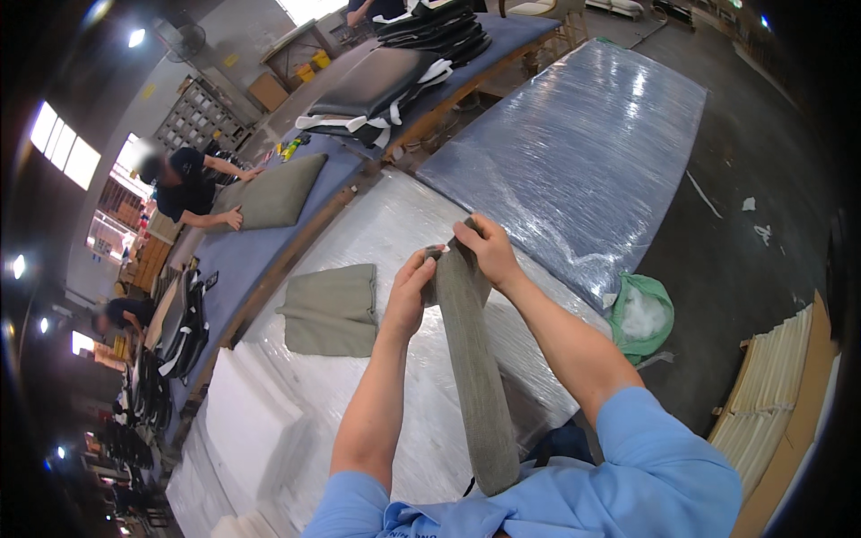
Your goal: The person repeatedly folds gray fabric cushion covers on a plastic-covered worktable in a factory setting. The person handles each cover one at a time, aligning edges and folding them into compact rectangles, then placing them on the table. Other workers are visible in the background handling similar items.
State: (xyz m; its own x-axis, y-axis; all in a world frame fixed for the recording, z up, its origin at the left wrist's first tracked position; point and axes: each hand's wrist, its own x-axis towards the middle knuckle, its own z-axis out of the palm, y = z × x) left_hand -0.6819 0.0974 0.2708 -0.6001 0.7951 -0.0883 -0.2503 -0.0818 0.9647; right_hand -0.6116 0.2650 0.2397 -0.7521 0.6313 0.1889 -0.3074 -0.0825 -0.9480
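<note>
Upright and edge-on against my body stands a grey-green fabric cushion point(477, 386), its narrow side facing up. Both hands grip its far end. My left hand point(408, 294) is closed on the far left corner, thumb on top. My right hand point(487, 253) pinches the far right corner, holding a flap of the fabric raised. A small white bit shows between the two hands. Left of my left forearm, a flat piece of the same grey-green fabric point(332, 310), perhaps a cover, lies on the plastic-wrapped work surface point(399, 202).
White foam blocks point(251, 412) stand at the lower left. A green bag point(643, 316) with white filling hangs at the right, beside a large wrapped blue panel point(574, 161). Across a long blue table point(269, 255), a co-worker point(188, 184) handles another cushion point(278, 193). Black padded pieces point(372, 85) are stacked there.
</note>
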